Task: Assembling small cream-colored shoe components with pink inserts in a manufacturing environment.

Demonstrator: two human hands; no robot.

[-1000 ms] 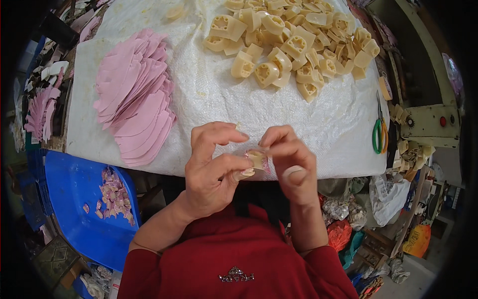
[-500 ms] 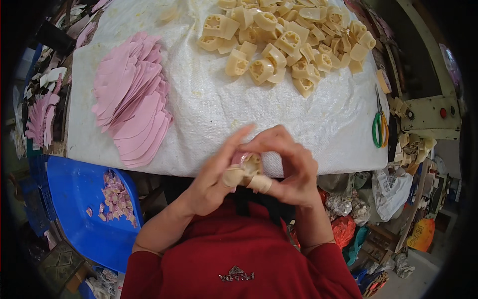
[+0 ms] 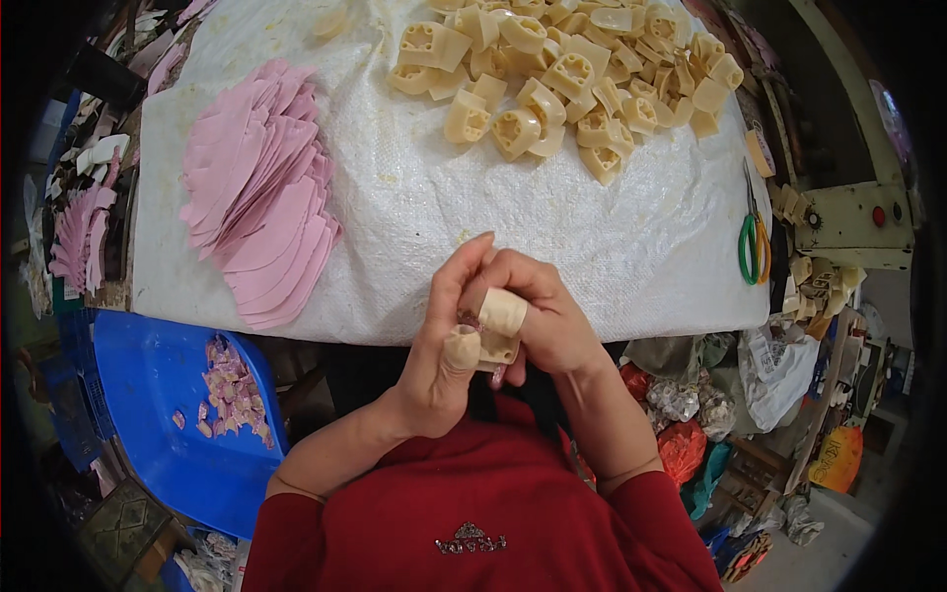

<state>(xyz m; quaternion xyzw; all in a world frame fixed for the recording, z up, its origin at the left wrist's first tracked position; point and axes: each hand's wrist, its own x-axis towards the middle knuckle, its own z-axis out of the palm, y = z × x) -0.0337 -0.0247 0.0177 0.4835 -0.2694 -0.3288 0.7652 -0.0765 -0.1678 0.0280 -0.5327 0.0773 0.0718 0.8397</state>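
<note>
Both hands are closed around one small beige plastic shoe heel (image 3: 499,351), in front of my body at the table's near edge. Pink covering shows on it in small patches; the fingers hide most of the rest. My left hand (image 3: 431,380) grips it from the left, the tan-wrapped thumb against its side. From the right, my right hand (image 3: 555,321) curls round it, its own tan-wrapped thumb lying over the upper part. Further off lies a heap of bare beige heels (image 3: 572,77). Left of them, thin pink cut pieces (image 3: 258,197) are fanned in a stack.
White woven sheeting (image 3: 395,222) covers the table. Scissors with green and orange handles (image 3: 755,250) lie at its right edge. Below left, a blue basin (image 3: 163,424) holds several pink-covered heels (image 3: 232,390). Plastic bags (image 3: 774,370) and scraps crowd the lower right.
My hands have drawn closer together around the heel. The right thumb has moved up from below onto its upper part, and the right fingers have folded in.
</note>
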